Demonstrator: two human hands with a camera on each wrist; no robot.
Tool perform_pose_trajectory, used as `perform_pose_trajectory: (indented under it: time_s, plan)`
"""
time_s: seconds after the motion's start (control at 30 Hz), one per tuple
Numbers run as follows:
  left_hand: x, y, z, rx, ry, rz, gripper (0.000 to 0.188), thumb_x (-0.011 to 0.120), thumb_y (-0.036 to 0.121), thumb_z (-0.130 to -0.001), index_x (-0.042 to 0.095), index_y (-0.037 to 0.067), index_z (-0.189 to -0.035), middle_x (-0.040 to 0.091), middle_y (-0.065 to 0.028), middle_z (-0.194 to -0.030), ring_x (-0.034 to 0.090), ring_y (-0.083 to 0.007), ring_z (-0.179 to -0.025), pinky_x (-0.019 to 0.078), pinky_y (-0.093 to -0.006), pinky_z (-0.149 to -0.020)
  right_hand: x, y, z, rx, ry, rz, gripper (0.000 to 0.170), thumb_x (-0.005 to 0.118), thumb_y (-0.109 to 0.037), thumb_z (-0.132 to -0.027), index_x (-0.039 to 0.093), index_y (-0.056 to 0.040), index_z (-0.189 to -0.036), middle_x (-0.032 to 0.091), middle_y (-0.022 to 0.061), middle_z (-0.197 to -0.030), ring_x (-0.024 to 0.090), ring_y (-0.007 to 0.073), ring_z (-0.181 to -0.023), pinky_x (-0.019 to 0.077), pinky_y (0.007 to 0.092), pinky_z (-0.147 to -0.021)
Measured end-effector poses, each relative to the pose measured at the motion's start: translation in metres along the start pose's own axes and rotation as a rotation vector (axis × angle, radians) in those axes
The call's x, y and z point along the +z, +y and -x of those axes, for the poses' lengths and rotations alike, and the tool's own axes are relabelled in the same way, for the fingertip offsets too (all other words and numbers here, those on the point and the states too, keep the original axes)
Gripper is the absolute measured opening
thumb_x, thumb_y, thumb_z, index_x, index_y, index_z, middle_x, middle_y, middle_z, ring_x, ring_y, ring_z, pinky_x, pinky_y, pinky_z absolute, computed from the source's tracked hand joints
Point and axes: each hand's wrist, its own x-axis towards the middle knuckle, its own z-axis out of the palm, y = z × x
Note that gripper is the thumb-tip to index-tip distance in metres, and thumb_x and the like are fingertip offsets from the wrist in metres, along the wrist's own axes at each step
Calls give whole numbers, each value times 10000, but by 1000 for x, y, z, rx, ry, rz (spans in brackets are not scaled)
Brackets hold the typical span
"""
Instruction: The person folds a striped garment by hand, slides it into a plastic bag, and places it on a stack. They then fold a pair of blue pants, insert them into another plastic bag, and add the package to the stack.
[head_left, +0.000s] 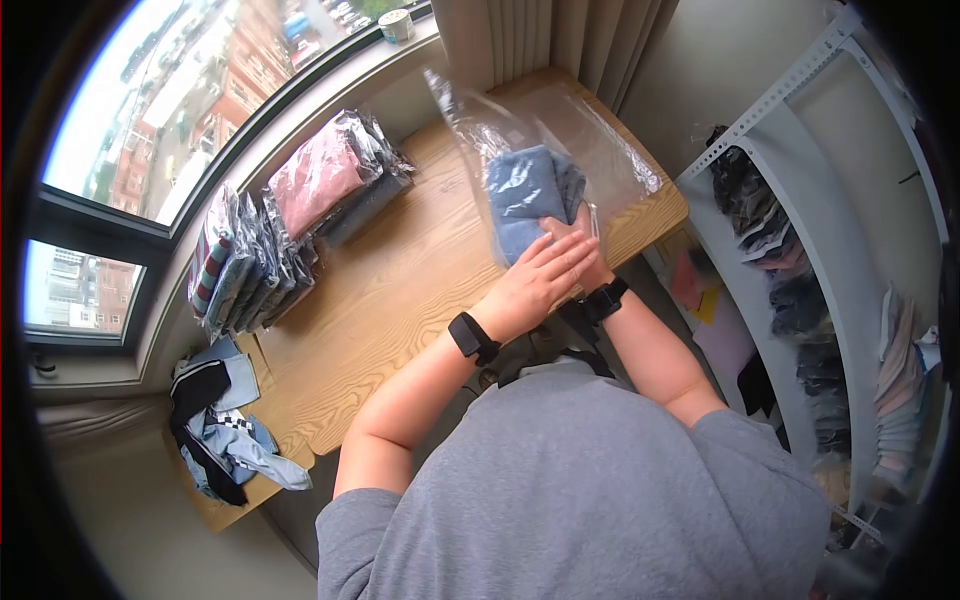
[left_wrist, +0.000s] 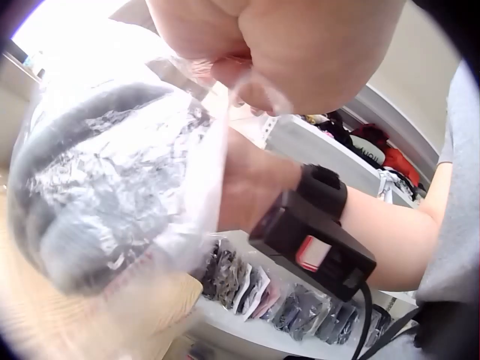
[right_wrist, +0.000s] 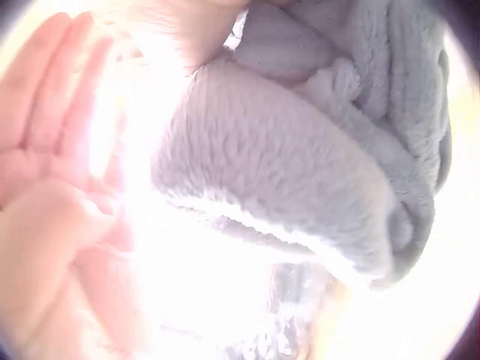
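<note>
A folded blue fleece garment (head_left: 522, 190) lies inside a clear plastic bag (head_left: 455, 110) on the table's right part. My right hand (head_left: 577, 232) reaches into the bag's near end and grips the garment's near edge, thumb on top. In the right wrist view, the fluffy grey-looking fabric (right_wrist: 262, 150) hangs folded below that hand. My left hand (head_left: 535, 285) lies across the right hand near the bag opening, its fingers straight; its palm shows in the right wrist view. The left wrist view shows the film (left_wrist: 135, 180) stretched around the right hand's knuckles.
Another clear bag (head_left: 610, 150) lies flat at the table's right end. Bagged garments, one pink (head_left: 318, 180), stand along the window. Loose clothes (head_left: 225, 420) are heaped at the left end. A white shelf (head_left: 800, 130) with bagged clothes stands on the right.
</note>
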Motion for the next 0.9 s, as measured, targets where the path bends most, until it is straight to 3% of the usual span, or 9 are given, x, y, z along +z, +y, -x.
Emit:
perform_pose_trajectory:
  time_s: [0.07,0.13,0.2,0.3,0.33,0.47,0.73,0.77,0.9]
  plan:
    - [5,6,3,63,-17,36,646,481,-68,-737,387,37,-1367,354,-112,-1443,298,-280,-1357,249,-442,-1099,1,-30,3,7,115,132,658,703,-203,-671,433,41,-1219,551,235,-1139,541,341,-1080,432,367,-928]
    - [5,10,9,57,1,37,587,498,-49,-756,435,36,-1334,393,-115,-1419,337,-279,-1338,277,-444,-1083,2,-39,0,-94,-29,-36,673,703,-247,-646,447,57,-1189,563,239,-1118,549,341,-1062,436,365,-924]
    - [18,7,28,32,88,14,559,501,-49,-757,462,28,-1309,418,-118,-1399,359,-284,-1324,291,-445,-1074,11,-24,-4,-109,170,111,685,723,-264,-643,460,56,-1188,570,256,-1108,547,373,-1063,438,383,-925]
    - [41,5,61,-62,217,-20,516,502,-53,-752,506,13,-1264,460,-126,-1364,395,-295,-1300,311,-445,-1062,14,-32,3,61,-73,617,812,780,-314,-636,412,45,-1264,526,275,-1175,522,403,-1097,439,432,-918]
    - [48,5,73,-126,254,-29,502,500,-56,-747,523,6,-1244,477,-130,-1348,410,-301,-1290,318,-444,-1057,24,-14,12,-126,16,736,848,782,-324,-641,376,41,-1291,523,267,-1163,535,391,-1074,446,436,-898]
    - [76,-3,114,-267,181,-28,533,487,-51,-752,480,7,-1282,440,-140,-1381,374,-304,-1315,287,-444,-1075,60,74,13,-215,20,852,745,663,-259,-713,342,29,-1321,538,259,-1055,548,396,-994,437,435,-887]
    - [108,-10,159,-444,80,-139,465,480,55,-817,488,88,-1280,384,-88,-1434,318,-256,-1351,231,-459,-1091,70,93,20,-241,-99,695,726,567,-358,-849,266,15,-1394,362,298,-1346,398,428,-1219,342,422,-1021]
    - [112,-9,163,-442,64,-171,483,490,73,-812,487,119,-1292,382,-81,-1436,325,-243,-1348,225,-454,-1090,67,99,19,-235,-135,710,607,481,-306,-926,262,-8,-1407,322,266,-1396,361,418,-1261,317,415,-1048]
    - [116,-3,166,-447,60,-205,530,489,12,-776,493,116,-1296,401,-87,-1422,334,-248,-1343,231,-455,-1091,58,112,17,-393,-188,510,525,475,-129,-911,305,-56,-1402,347,226,-1396,368,383,-1272,305,409,-1066]
